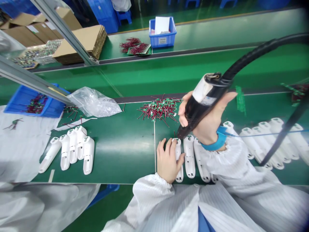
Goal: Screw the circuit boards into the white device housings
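My right hand (207, 122) is wrapped round a black powered screwdriver (200, 106) with a thick black hose. Its tip points down at the top end of a white plastic housing (178, 158). My left hand (167, 159) lies on that housing with fingers pressed on it, holding it flat on the green mat. Two more white housings (189, 156) lie side by side just to the right. A blue wrist strap (217, 141) sits on my right wrist.
A pile of small green boards with red wires (160, 109) lies behind the hands. Several white housings (72, 149) lie at the left, more (267, 138) at the right. A clear plastic bag (93, 102), blue bins (162, 35) and cardboard (82, 43) stand farther back.
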The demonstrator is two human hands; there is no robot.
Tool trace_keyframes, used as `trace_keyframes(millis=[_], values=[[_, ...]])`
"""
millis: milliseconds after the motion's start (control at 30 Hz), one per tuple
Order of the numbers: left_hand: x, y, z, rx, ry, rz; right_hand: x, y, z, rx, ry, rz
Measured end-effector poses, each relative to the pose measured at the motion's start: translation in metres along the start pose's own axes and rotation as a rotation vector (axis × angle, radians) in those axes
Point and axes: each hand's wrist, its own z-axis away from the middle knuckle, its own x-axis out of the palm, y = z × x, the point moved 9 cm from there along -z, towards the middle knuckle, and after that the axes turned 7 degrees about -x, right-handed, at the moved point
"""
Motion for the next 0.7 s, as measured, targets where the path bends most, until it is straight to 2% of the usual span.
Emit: trace_keyframes(millis=[267,400,567,700], values=[[0.001,0.000,0.000,0.000,-0.001,0.018,0.002,-0.004,0.000,0.001,-0.004,0.001],[-0.002,-0.001,0.002,0.008,0.014,0.064,0.001,-0.015,-0.004,-0.032,0.005,-0.001],[-0.023,0.001,-0.005,-0.002,0.077,0.254,-0.014,-0.047,-0.010,-0.084,0.048,0.029],[-0.046,0.004,-0.023,-0.061,0.112,0.478,-0.045,-0.070,-0.015,-0.089,0.159,0.023]])
